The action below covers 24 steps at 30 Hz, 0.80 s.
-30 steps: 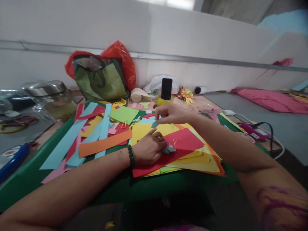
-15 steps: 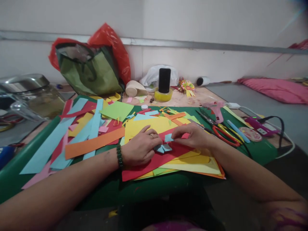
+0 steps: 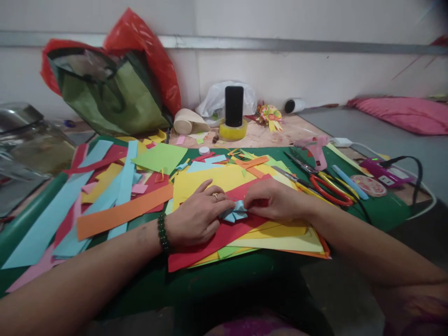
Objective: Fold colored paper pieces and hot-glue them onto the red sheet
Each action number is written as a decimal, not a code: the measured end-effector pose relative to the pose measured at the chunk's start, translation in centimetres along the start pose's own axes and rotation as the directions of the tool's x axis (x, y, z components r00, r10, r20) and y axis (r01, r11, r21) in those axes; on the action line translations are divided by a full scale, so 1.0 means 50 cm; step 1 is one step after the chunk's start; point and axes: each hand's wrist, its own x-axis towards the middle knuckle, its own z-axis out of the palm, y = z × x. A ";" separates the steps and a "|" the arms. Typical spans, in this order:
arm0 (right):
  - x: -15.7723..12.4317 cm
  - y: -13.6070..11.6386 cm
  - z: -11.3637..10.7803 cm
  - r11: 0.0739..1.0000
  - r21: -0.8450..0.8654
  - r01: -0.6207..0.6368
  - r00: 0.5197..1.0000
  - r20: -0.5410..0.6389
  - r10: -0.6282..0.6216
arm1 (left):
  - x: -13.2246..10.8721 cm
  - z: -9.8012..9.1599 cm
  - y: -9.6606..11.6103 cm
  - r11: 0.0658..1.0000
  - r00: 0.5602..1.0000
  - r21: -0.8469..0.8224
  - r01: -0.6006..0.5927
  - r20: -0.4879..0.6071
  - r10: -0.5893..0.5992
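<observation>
The right hand (image 3: 278,198) is pinching the blue paper (image 3: 235,214) at its right edge, over the red sheet (image 3: 206,253). The left hand (image 3: 196,218) is touching the paper's left side, fingers bending; whether they are pinching is unclear.

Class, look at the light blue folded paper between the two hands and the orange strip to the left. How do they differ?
Shape: the light blue folded paper is creased and pointed; the orange strip is long and mostly flat.
Size: the blue paper looks much smaller than the orange strip.
Place: the blue paper sits between the left hand and right hand; the orange strip lies across other strips.
Both appear to be paper.
</observation>
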 end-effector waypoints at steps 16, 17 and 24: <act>0.001 0.005 0.004 0.972 -0.203 0.115 0.993 0.000 -0.118 | 0.000 -0.003 0.005 1.000 1.000 -0.015 0.016 0.011 -0.016; 0.002 0.005 0.004 0.969 -0.212 0.128 0.991 0.003 -0.130 | 0.000 -0.004 0.005 1.000 1.000 -0.013 0.020 0.008 -0.020; 0.002 -0.002 0.002 0.965 -0.237 0.113 0.994 0.028 -0.109 | -0.001 -0.004 0.004 1.000 1.000 -0.018 0.011 -0.002 -0.011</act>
